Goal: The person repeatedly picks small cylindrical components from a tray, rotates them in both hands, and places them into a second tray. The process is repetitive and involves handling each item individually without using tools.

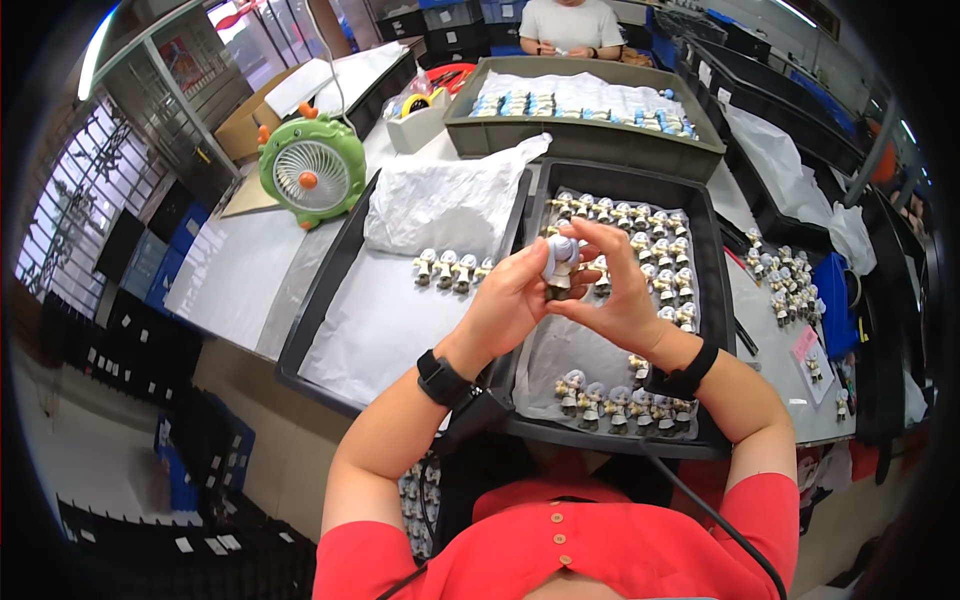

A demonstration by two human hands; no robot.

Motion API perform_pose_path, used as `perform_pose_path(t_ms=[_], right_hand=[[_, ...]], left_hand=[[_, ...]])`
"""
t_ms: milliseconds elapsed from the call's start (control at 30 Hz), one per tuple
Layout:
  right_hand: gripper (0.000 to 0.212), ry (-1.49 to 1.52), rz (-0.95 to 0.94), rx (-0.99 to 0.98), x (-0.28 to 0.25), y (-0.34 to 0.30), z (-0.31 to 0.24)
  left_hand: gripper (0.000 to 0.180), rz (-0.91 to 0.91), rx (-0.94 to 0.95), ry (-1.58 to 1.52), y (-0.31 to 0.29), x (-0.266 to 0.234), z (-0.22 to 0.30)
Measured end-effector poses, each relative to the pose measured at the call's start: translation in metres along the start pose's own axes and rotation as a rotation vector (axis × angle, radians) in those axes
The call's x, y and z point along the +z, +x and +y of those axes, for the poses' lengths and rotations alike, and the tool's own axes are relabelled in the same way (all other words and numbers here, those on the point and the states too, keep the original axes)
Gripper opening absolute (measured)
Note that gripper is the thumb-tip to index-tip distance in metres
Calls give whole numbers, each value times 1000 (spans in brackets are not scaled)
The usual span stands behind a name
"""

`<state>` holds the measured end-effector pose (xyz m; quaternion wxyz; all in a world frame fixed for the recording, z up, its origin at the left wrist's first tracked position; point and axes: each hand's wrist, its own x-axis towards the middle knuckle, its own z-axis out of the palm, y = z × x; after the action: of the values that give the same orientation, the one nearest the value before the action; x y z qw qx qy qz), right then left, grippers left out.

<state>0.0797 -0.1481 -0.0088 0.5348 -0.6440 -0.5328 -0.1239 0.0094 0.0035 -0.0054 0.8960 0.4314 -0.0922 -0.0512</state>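
Observation:
A small figurine [561,262] with pale blue-grey hair and a white outfit is held upright in front of me, above the gap between two black trays. My left hand [512,300] pinches it from the left, thumb along its side. From the right, my right hand [622,290] curls around it, fingertips at its head and lower part. Below and beyond my right hand, similar figurines stand in rows in the right black tray [530,425]. The left black tray [290,365] has a short row of figurines [445,270] on white lining, partly behind my left hand.
Folded white sheeting [440,205] lies in the left tray's far end. Behind are a green fan [312,170], a tape dispenser [418,120] and a grey-green bin [590,140] of blue-topped items. More figurines [785,280] cluster at right. A person [572,30] sits across.

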Motion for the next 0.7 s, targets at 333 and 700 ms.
perform_pose_path(t_ms=[333, 700], right_hand=[[78, -156, 38, -151, 5, 7, 0], [77, -249, 9, -208, -1, 1, -2]], left_hand=[[41, -53, 113, 53, -8, -2, 4], [42, -46, 22, 123, -3, 0, 1]])
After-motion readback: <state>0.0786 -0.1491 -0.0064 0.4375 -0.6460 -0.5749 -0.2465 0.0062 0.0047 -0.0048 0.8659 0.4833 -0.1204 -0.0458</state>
